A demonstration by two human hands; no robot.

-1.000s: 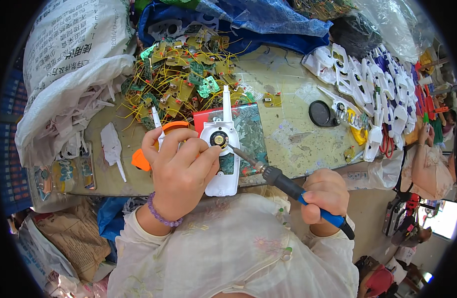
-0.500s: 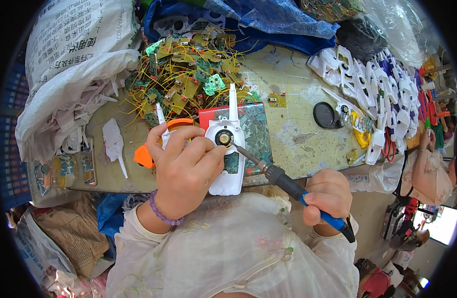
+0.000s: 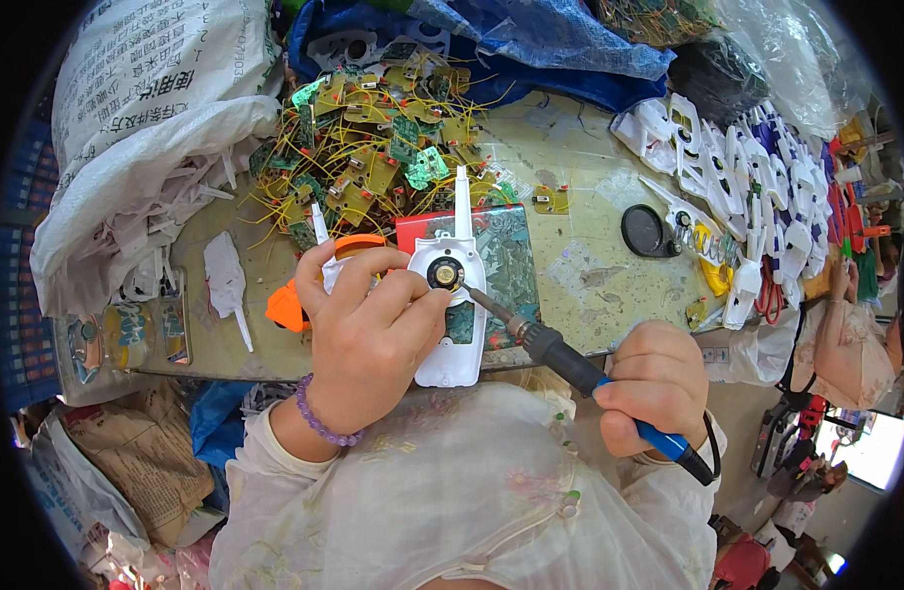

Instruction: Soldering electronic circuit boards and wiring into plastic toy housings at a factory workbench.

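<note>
A white plastic housing [image 3: 450, 368] with a long narrow tip lies in front of me. Set into it is a round black part with a brass-coloured centre [image 3: 446, 274]. My left hand [image 3: 365, 329] is closed on the housing, thumb and fingertips pressed by the round part's lower edge; whatever is pinched there is too small to make out. In my right fist [image 3: 658, 385] is a soldering iron [image 3: 560, 354] with a blue and black handle. Its metal tip rests at or very near the round part's right edge. An orange tool [image 3: 289, 307] lies partly hidden behind my left hand.
Beyond my hands is a heap of circuit boards with yellow wires [image 3: 373, 147]. A red-edged board [image 3: 511, 270] lies beneath the housing. At right are a black round lid [image 3: 646, 230] and stacked white housings [image 3: 766, 197]. A white sack [image 3: 157, 167] stands at left.
My right hand has shifted slightly to the right along with the iron's handle, while the tip stays beside the round part. My left hand keeps its hold.
</note>
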